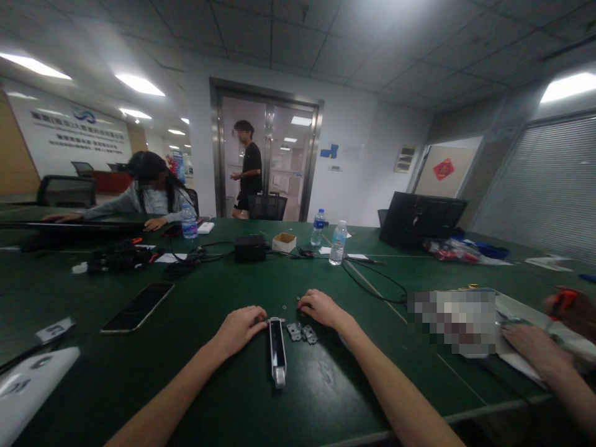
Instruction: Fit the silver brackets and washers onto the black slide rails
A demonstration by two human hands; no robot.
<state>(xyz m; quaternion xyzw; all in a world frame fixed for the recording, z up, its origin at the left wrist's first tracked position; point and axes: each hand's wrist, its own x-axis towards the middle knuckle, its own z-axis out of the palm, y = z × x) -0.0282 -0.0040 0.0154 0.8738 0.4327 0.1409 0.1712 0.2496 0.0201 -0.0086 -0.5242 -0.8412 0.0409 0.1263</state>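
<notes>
My left hand [243,326] rests on the green table, fingers curled together, its thumb and fingertips at the far end of a long, narrow device [277,351] with a pale frame and dark face. Whether those fingers grip the device or a small part beside it cannot be made out. To the right, my right hand [321,308] has bent fingers with tips lowered to the tabletop; anything pinched there is hidden. Beside its fingertips lies a tiny ring-like part [284,307]. Between the hands sit small grey metal plates with holes [295,332], resembling hinges.
A phone [138,307] lies left. Cables, a black box [250,248], an open carton [284,243] and water bottles [338,243] stand farther back. At right, another person's hands [535,347] work, one with a red-handled tool [564,302]. Another person sits at left; one is near the door.
</notes>
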